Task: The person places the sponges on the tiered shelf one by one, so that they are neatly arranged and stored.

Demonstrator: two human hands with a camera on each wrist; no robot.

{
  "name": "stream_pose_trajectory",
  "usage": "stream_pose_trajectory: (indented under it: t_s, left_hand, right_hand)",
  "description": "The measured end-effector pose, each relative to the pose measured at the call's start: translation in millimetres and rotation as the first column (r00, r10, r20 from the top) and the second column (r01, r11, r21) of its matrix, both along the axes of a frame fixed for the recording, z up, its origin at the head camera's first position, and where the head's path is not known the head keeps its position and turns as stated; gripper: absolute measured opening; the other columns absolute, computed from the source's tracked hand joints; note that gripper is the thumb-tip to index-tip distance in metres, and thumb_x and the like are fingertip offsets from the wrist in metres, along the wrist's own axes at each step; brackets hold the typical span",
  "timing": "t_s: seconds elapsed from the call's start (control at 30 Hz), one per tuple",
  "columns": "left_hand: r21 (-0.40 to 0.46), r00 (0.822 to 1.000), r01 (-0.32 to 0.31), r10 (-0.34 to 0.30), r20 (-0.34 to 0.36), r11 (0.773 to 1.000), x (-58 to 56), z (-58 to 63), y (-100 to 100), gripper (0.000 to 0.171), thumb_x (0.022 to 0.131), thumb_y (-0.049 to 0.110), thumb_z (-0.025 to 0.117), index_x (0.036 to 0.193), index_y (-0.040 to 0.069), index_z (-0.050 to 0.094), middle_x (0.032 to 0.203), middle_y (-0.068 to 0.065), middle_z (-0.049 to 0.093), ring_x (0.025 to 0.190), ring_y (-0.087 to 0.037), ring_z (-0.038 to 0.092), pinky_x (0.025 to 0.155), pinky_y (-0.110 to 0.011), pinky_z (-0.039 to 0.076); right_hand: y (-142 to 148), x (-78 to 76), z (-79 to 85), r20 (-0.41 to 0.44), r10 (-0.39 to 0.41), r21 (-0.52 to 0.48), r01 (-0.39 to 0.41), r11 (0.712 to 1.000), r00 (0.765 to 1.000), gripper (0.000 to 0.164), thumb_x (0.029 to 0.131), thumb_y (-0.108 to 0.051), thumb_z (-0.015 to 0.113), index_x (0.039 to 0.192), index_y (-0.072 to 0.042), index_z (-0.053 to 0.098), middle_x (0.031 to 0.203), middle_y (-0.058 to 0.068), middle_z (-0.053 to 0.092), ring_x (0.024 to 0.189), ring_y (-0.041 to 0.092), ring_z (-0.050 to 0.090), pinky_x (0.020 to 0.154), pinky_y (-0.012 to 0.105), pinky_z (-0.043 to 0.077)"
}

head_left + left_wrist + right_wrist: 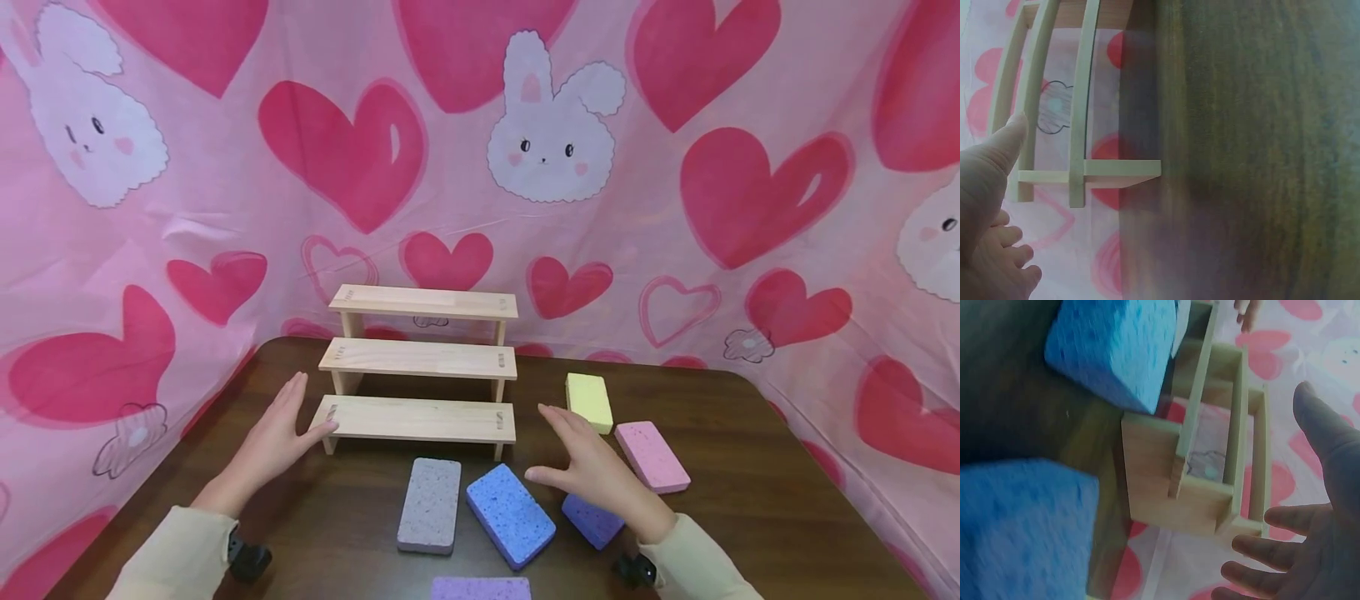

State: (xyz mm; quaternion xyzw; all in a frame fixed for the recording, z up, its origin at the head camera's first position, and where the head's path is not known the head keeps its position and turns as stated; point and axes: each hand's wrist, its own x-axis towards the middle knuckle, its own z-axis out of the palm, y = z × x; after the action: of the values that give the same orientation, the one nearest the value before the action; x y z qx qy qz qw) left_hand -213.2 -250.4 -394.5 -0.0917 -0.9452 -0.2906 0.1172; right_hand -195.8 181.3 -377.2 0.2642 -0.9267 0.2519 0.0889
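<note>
My left hand (273, 437) is raised near the left end of a three-step wooden shelf (423, 418), thumb apart from straight fingers, holding nothing. In the left wrist view its thumb overlaps the shelf. Over the right side of the table hovers my right hand (592, 462), also empty, with fingers spread. Beneath and beside it lie a blue sponge (512, 515), a violet-blue sponge (592, 521) partly hidden by the wrist, a pink sponge (652, 456) and a yellow sponge (588, 402). A grey sponge (430, 506) lies in front of the shelf, between the hands.
A purple sponge (481, 588) is cut off at the bottom of the head view. The dark wooden table (757, 508) ends at a pink cloth (465, 208) with hearts and rabbits, which rises behind and along both sides. Both wrists wear dark straps.
</note>
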Motion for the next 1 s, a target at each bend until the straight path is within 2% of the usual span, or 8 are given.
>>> stream_pose_trajectory:
  t_s: [0.17,0.43,0.57,0.7,1.0]
  left_hand:
    - [0.017,1.0,0.002,-0.002,0.007,1.0,0.5,-5.2,0.7,0.099,0.08,0.043,0.069,0.141,-0.012,0.013,0.144,-0.033,0.016,0.132,-0.045,0.014,0.099,-0.061,0.02]
    - [0.019,1.0,0.015,-0.015,0.011,1.0,0.6,-12.9,0.8,0.096,0.078,0.034,0.072,0.14,-0.014,0.016,0.142,-0.034,0.018,0.131,-0.046,0.017,0.1,-0.059,0.02]
    - [0.019,1.0,0.012,-0.012,0.011,1.0,1.2,-15.7,1.6,0.092,0.078,0.028,0.073,0.138,-0.016,0.019,0.141,-0.036,0.02,0.129,-0.048,0.019,0.1,-0.06,0.021]
    - [0.029,0.999,0.005,-0.006,0.044,1.0,2.1,-18.0,2.7,0.089,0.079,0.024,0.073,0.138,-0.016,0.019,0.141,-0.036,0.02,0.128,-0.049,0.02,0.099,-0.06,0.022]
    - [0.039,0.998,-0.009,0.007,0.064,0.999,-0.2,-26.4,4.4,0.088,0.079,0.026,0.073,0.138,-0.015,0.022,0.14,-0.036,0.022,0.127,-0.049,0.023,0.099,-0.059,0.023]
  right_hand:
    - [-7.2,8.5,-7.2,0.019,0.042,-0.024,-0.042,0.999,0.999,0.087,0.072,-0.046,0.075,0.14,-0.007,0.038,0.135,0.015,0.044,0.124,0.033,0.038,0.094,0.053,0.037]
    - [-15.5,20.5,-20.8,0.081,0.095,-0.035,-0.093,0.995,0.992,0.084,0.071,-0.047,0.074,0.136,-0.005,0.042,0.132,0.016,0.045,0.122,0.035,0.04,0.093,0.053,0.038]
    - [-18.1,26.7,-28.2,0.083,0.116,-0.02,-0.114,0.993,0.99,0.083,0.071,-0.05,0.073,0.134,-0.004,0.044,0.13,0.016,0.047,0.12,0.034,0.041,0.092,0.054,0.038]
    - [-19.9,32.8,-34.7,0.087,0.128,-0.002,-0.128,0.992,0.988,0.083,0.071,-0.053,0.071,0.133,-0.004,0.046,0.13,0.016,0.048,0.119,0.034,0.043,0.092,0.053,0.039]
    - [-24.8,41.8,-42.8,0.134,0.137,0.057,-0.146,0.988,0.981,0.084,0.07,-0.053,0.072,0.133,-0.004,0.046,0.129,0.015,0.048,0.117,0.034,0.045,0.089,0.053,0.041]
